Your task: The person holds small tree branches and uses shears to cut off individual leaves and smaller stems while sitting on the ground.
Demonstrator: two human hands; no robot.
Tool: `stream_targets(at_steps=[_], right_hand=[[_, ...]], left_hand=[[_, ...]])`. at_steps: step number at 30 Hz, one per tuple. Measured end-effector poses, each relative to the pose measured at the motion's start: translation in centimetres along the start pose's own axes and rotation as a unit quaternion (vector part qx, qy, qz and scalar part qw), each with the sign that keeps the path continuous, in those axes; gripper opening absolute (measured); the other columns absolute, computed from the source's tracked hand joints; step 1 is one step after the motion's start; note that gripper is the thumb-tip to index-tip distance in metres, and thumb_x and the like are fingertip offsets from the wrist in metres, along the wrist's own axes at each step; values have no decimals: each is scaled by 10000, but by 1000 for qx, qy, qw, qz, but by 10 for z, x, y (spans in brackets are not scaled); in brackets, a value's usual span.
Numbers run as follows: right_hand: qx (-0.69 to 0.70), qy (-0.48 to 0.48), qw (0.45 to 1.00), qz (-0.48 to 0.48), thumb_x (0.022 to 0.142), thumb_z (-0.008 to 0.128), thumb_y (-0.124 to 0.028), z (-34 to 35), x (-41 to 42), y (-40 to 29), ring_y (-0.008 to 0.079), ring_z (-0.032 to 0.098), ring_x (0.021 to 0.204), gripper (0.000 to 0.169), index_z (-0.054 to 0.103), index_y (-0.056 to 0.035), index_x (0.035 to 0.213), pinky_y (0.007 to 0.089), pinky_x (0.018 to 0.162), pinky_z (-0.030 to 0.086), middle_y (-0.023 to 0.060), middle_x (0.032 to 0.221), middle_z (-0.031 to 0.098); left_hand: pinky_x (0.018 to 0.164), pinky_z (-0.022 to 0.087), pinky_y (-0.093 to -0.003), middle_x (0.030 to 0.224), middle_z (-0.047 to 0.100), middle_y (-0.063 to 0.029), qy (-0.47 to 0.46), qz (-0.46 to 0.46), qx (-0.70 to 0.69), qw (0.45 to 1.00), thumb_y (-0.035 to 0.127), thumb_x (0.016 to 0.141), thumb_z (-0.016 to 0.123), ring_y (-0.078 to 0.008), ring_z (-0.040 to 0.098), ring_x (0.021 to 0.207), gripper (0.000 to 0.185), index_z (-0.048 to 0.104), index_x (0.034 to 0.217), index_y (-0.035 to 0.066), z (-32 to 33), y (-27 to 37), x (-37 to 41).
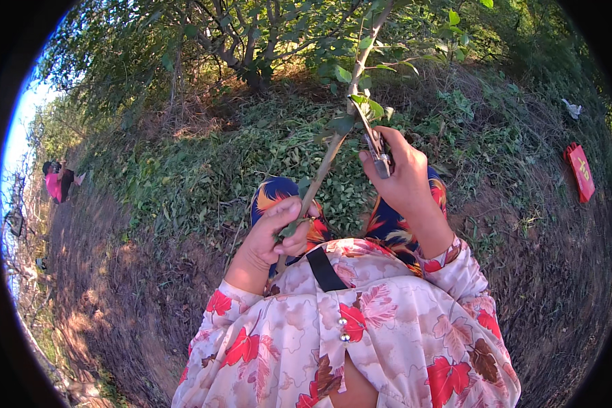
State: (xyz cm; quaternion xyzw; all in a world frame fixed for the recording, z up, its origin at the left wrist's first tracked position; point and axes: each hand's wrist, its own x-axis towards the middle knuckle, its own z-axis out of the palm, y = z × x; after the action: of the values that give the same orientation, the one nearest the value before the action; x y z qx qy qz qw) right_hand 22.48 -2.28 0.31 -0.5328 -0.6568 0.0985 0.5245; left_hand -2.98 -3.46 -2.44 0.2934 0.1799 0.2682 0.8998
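A long leafy branch (pixel 326 160) rises at a slant from my lap past the top of the view. My left hand (pixel 273 232) is closed around its lower part, just above my knees. In my right hand (pixel 408 178) is a pair of pruning shears (pixel 376 143), held by the handles. The tips of the shears lie against the branch about halfway up, beside small green leaves (pixel 370 104). Leaves partly hide the tips, so I cannot tell whether the blades are around a side shoot. My fingers cover much of the handles.
Cut leafy greenery (pixel 183 178) covers the ground before my knees. A tree trunk (pixel 255 76) stands beyond it. To the right lie a red bag (pixel 580 172) and a white scrap (pixel 572 108). Another person (pixel 57 181) in a pink top is far to the left.
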Motion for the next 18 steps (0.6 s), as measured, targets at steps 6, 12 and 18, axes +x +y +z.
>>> stream_targets(at_steps=[6,12,18], right_hand=[[276,25,939,202,809,698,-115,2,5,0,65,514,647,375,549,-2,1134,209,601,424,-5,751,554],[332,5,895,297,826,681,-75,3,-9,17,24,459,664,351,552,4,1143,177,591,367,-45,754,522],[289,-67,921,254,830,692,-91,6,-21,7,17,433,646,385,541,-1,1172,184,571,359,-49,774,515]], left_hand=[[351,222,-221,518,397,-5,3,27,-16,999,280,1017,388,-55,274,323,301,510,1124,27,0,7,-4],[364,244,-218,532,419,-1,-19,35,-78,996,271,1020,371,-49,286,329,296,506,1135,34,-8,9,-3],[362,246,-214,510,420,-2,32,90,-31,995,277,1010,413,-54,285,332,285,529,1096,31,-7,13,6]])
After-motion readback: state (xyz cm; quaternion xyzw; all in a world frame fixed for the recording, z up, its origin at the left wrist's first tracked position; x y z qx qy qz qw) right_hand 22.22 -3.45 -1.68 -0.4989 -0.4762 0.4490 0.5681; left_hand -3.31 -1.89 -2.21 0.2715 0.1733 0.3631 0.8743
